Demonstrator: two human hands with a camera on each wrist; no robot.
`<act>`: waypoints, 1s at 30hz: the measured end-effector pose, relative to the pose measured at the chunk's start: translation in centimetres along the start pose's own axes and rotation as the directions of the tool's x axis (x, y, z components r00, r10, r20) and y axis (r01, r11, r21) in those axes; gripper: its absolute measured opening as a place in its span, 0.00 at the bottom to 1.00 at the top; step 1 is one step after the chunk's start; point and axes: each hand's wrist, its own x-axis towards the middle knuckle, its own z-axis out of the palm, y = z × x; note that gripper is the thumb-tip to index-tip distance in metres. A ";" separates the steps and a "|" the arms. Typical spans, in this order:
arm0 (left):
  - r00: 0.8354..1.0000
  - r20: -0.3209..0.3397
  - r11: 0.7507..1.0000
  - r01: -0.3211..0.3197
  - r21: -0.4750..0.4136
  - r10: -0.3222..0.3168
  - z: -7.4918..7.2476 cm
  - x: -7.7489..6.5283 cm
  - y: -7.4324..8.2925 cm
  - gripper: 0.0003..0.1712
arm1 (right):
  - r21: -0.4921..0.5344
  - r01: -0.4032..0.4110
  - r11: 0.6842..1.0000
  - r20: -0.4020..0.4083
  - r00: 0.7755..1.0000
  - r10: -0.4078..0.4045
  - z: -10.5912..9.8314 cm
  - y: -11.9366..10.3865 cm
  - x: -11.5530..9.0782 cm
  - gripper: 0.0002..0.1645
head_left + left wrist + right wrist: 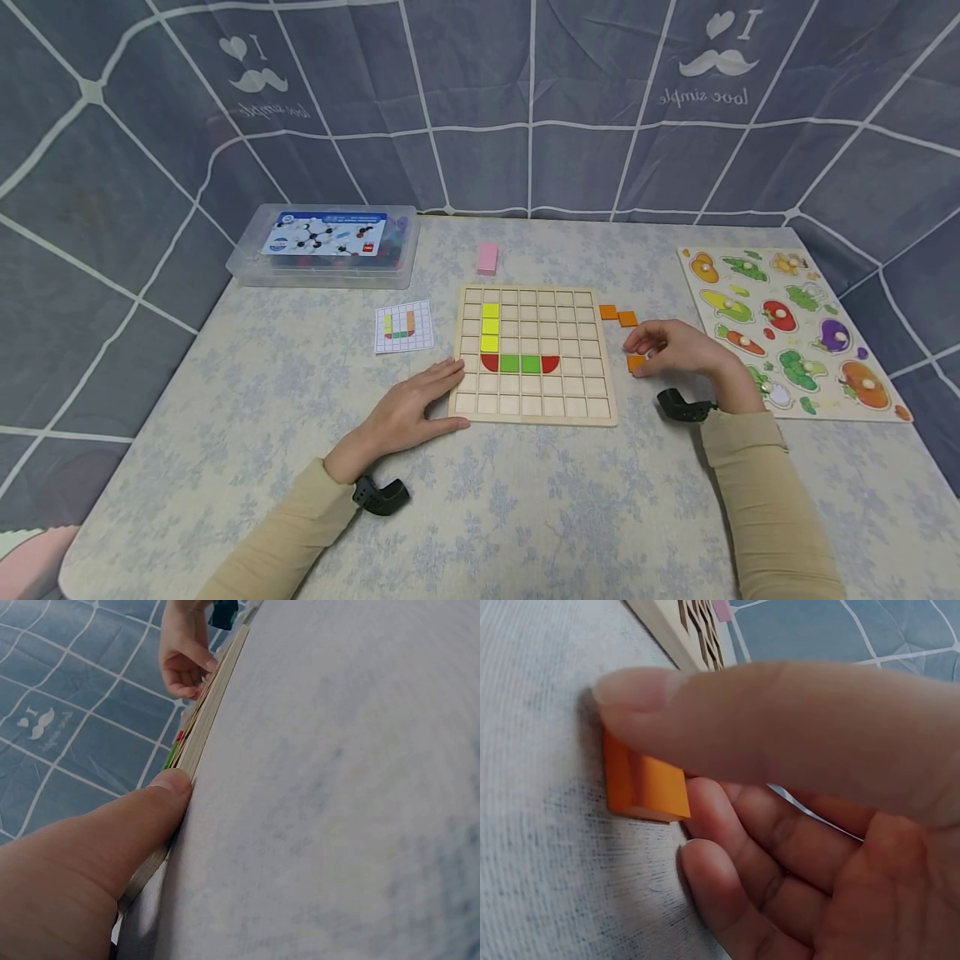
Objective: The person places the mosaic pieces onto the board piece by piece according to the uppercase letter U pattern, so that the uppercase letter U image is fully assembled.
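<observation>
A wooden grid board [532, 421] lies mid-table, with yellow squares [490, 325] in a column above a row of green squares [520, 363] ended by red quarter-round tiles [551, 364]. My left hand [408, 412] rests at the board's left side, fingers extended on its edge and thumb against the near left corner. To the right of the board, my right hand [678, 350] pinches an orange square tile [649, 784] between thumb and fingertips, at the tabletop. Two more orange tiles [607, 312] lie just beyond that hand.
A pattern card [405, 327] showing a coloured U lies left of the board. Behind are a pink block [487, 259] and a clear plastic case [322, 246]. A vegetable peg puzzle [795, 333] sits at the right, near the right forearm.
</observation>
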 end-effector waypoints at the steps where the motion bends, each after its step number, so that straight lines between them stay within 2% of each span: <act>1: 1.000 0.001 1.000 0.001 0.000 -0.001 0.0 0.0 0.0 0.43 | -0.003 -0.001 1.000 -0.002 1.000 0.001 0.0 0.0 0.0 0.20; 8: 1.000 0.002 1.000 -0.003 -0.001 0.003 0.0 0.0 0.0 0.43 | -0.002 -0.005 1.000 -0.043 0.999 0.005 0.1 -0.1 0.1 0.17; 15: 1.000 0.000 1.000 -0.004 -0.004 0.004 0.1 0.0 0.0 0.43 | -0.049 0.011 0.999 -0.104 0.994 -0.016 0.5 -0.2 0.6 0.15; 24: 1.000 0.008 1.000 0.004 -0.006 -0.003 0.1 0.0 0.0 0.44 | -0.060 0.040 0.997 -0.108 0.993 -0.046 0.9 -0.9 1.5 0.15; 30: 1.000 0.009 1.000 0.012 -0.008 -0.012 0.0 0.0 0.0 0.43 | -0.024 0.064 0.998 -0.093 0.993 -0.066 1.6 -2.3 2.7 0.14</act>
